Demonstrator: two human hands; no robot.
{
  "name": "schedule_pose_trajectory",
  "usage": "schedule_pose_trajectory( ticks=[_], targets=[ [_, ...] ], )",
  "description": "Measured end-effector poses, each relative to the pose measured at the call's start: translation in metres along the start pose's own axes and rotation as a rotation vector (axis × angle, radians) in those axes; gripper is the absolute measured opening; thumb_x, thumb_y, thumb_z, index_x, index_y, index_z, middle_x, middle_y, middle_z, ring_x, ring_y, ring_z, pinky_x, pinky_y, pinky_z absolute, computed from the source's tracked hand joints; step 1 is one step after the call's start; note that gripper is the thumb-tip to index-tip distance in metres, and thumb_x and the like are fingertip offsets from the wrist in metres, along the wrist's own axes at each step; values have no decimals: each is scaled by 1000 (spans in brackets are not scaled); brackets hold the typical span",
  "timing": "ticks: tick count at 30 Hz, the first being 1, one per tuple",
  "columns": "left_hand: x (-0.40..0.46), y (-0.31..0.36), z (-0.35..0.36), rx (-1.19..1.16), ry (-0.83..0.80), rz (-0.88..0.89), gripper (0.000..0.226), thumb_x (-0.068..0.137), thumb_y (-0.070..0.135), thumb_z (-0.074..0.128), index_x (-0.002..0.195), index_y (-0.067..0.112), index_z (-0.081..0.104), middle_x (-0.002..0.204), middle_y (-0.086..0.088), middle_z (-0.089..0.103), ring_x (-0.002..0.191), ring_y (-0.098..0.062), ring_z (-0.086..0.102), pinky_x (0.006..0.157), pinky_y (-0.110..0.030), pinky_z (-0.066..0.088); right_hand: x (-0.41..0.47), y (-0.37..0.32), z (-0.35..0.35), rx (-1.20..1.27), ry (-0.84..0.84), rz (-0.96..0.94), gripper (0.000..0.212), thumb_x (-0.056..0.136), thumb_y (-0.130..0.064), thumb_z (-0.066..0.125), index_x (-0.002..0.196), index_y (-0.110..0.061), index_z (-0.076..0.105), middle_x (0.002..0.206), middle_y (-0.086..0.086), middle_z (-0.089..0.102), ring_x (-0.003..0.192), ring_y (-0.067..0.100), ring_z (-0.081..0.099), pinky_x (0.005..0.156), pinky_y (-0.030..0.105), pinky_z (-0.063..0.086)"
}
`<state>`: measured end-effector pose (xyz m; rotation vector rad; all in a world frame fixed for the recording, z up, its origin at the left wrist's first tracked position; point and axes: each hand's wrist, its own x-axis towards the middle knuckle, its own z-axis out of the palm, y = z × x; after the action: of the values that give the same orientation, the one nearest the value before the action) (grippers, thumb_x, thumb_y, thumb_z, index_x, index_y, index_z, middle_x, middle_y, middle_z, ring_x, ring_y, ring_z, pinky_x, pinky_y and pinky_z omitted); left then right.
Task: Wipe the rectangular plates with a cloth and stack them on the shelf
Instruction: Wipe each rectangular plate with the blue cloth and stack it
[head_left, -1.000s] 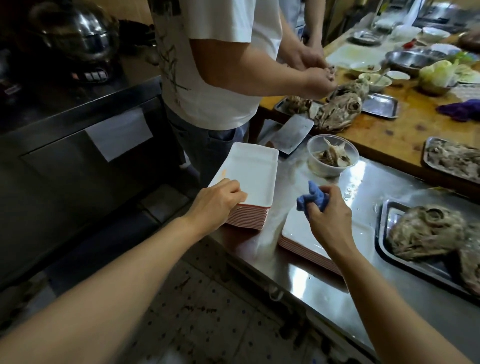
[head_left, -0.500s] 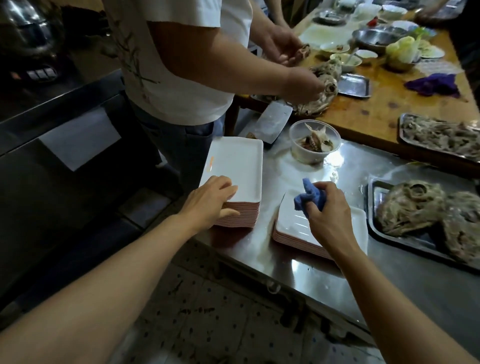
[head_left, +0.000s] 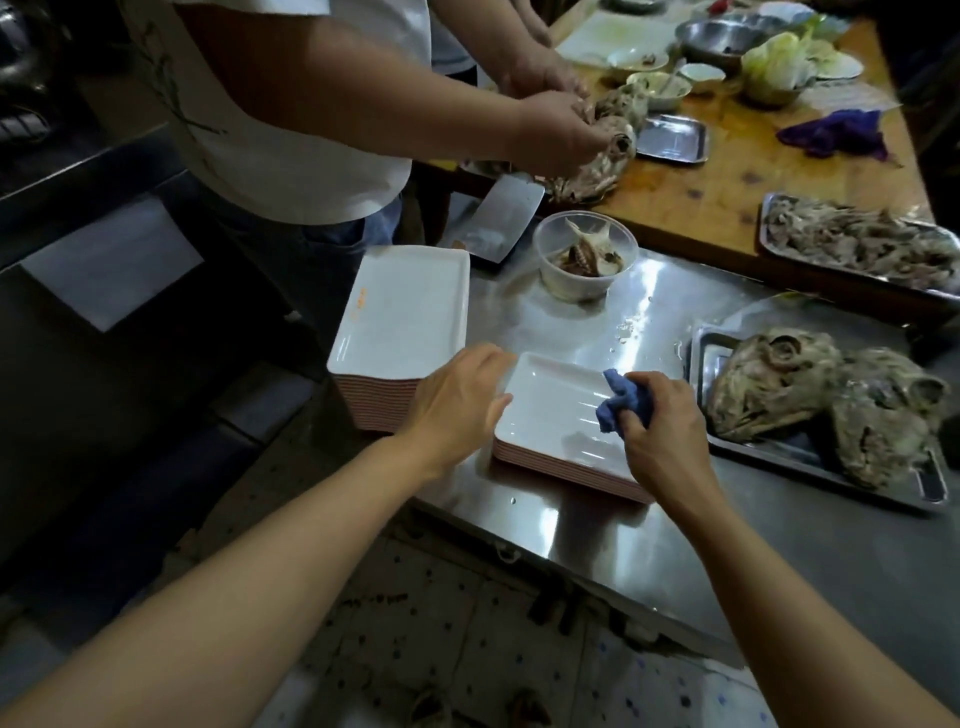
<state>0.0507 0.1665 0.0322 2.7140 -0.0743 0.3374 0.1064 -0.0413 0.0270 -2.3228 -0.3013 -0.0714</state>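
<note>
The right hand (head_left: 667, 436) grips a blue cloth (head_left: 621, 404) on the near plate (head_left: 550, 415); the left hand (head_left: 457, 402), fingers relaxed, touches its left edge beside the tall stack (head_left: 402, 317).

Dim kitchen – overhead glare on steel counter (head_left: 597, 322), left side dark, wide-angle edge warp, slight blur.
</note>
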Motion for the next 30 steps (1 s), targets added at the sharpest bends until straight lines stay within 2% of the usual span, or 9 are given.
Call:
schedule_pose_trajectory(
  ticks=[2,4,6,9,13,17,23,28,30],
  targets=[
    [4,10,18,-44,-75,-104,47,90,18,59,135,9,47,133,-7,50,118,-26,50,94,-39,43,-2,11,-3,-12,2,10,33,84,7,52,114,-4,56,106,14,54,80,-6,33,69,-6,25],
    [6,13,34,-73,-157,-243,50,91,18,56,138,10,41,137,-8,47,123,-27,46,99,-36,38,-5,22,-5,-5,-13,35,37,85,7,53,121,-3,49,106,9,51,87,4,45,75,4,29],
    [8,13,47,-104,-200,-363,51,91,15,54,139,11,38,136,-12,48,120,-30,47,95,-34,37,-8,34,-6,-21,-38,48,41,84,5,56,122,-1,46,104,6,50,94,18,52,76,10,31],
    [6,10,61,-163,-227,-517,54,92,11,48,144,16,33,136,-14,51,118,-35,49,92,-34,40,-12,52,-7,-145,-132,41,47,80,-3,66,124,-3,49,119,16,50,107,24,47,80,9,27],
    [5,5,73,-331,-213,-665,47,90,2,44,133,21,49,127,-12,58,115,-30,54,98,-38,44,-13,66,-10,-256,-191,-28,23,82,-5,63,104,-2,66,119,15,51,111,29,48,88,29,39],
    [5,5,76,-496,-118,-729,51,85,-9,43,126,16,59,124,-4,62,115,-22,56,100,-34,44,-14,66,-1,-391,-327,-108,19,86,-5,58,100,-2,70,115,14,54,108,32,50,76,33,45],
    [4,3,75,-622,-59,-750,53,82,-14,45,126,12,60,123,-4,63,114,-19,56,99,-27,43,-24,40,41,-254,-385,-178,29,89,-9,57,117,-10,66,140,17,36,131,32,30,99,42,40],
    [5,0,72,-699,-60,-748,50,82,-13,49,125,10,60,118,-9,65,107,-19,60,93,-29,48,-13,12,77,-180,-429,-266,30,92,-17,54,120,-13,63,141,13,34,130,29,27,104,30,29],
    [4,0,71,-729,-53,-746,45,84,-7,54,125,10,60,112,-6,66,100,-14,59,83,-18,48,-9,4,87,-167,-407,-280,29,91,-13,54,118,-9,64,139,15,37,129,29,28,103,28,29]
  ],
)
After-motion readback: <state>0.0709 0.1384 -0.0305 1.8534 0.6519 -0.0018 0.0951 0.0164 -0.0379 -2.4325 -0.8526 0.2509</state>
